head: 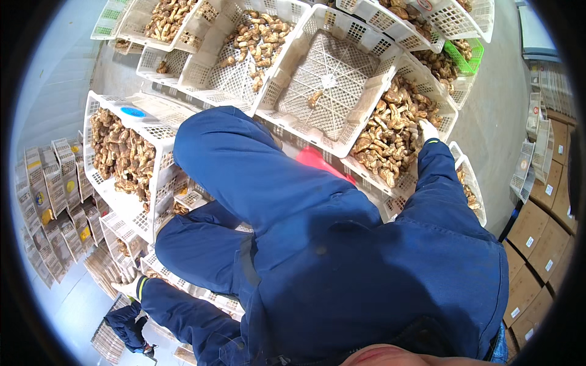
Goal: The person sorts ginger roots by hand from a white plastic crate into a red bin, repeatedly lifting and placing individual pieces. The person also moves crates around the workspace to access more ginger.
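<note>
My right hand [428,130], in a pale glove, reaches over the right edge of a heap of brown matsutake-like mushrooms [389,132] in a white plastic crate. Its fingertips touch the heap, and whether they grip a mushroom is hidden. Low on the left is my left hand [128,282], also gloved, stretched out near a small white crate [120,242] holding a few mushrooms. Its fingers are too blurred to tell if they hold anything. Between my knee and the right-hand heap stands a white crate [302,123] with a single mushroom [314,99] on its mesh floor.
A tilted crate [155,192] full of mushrooms stands left of my knees. More part-filled crates [238,78] line the far side, beside a green basket [471,57]. Something red [320,162] lies below. Cardboard boxes [526,233] are stacked right; a person [128,325] is lower left.
</note>
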Motion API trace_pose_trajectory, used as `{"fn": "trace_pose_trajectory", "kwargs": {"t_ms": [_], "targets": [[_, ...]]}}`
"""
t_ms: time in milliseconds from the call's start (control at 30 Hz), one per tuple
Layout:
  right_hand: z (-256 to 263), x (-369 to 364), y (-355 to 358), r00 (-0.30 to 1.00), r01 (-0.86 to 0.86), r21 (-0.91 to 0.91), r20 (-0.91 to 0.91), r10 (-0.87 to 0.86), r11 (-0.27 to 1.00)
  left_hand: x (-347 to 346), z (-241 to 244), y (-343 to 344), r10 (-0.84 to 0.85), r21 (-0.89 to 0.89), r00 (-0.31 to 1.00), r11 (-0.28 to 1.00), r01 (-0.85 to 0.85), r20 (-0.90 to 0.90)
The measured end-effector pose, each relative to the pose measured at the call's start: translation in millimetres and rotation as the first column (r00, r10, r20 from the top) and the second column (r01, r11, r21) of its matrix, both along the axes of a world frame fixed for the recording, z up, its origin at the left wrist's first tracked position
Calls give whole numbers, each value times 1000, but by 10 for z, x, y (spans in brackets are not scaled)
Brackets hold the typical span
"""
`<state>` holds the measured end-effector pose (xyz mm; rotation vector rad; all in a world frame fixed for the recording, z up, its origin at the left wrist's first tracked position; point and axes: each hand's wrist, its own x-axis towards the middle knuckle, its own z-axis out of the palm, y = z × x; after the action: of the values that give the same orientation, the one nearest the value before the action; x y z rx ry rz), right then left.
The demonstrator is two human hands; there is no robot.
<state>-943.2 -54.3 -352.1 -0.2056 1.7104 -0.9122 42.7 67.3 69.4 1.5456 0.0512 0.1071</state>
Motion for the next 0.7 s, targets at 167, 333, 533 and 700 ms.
{"fn": "trace_pose_trajectory", "kwargs": {"t_ms": [167, 333, 533, 700], "targets": [[118, 13, -362, 997, 20, 19, -77, -19, 1000, -271, 77, -103, 64, -59, 998, 996, -64, 15], [808, 1062, -1508, 987, -157, -235, 7, 163, 959, -301, 194, -237, -444, -281, 895, 864, 418, -36], [2627, 3526, -2637, 691, -516, -675, 36, 721, 528, -469, -82, -607, -521, -493, 853, 751, 440, -32], [3665, 5477, -2698, 342, -719, -695, -383, 858, -24, -466, -433, -745, -722, -693, 686, 451, 562, 87]]}}
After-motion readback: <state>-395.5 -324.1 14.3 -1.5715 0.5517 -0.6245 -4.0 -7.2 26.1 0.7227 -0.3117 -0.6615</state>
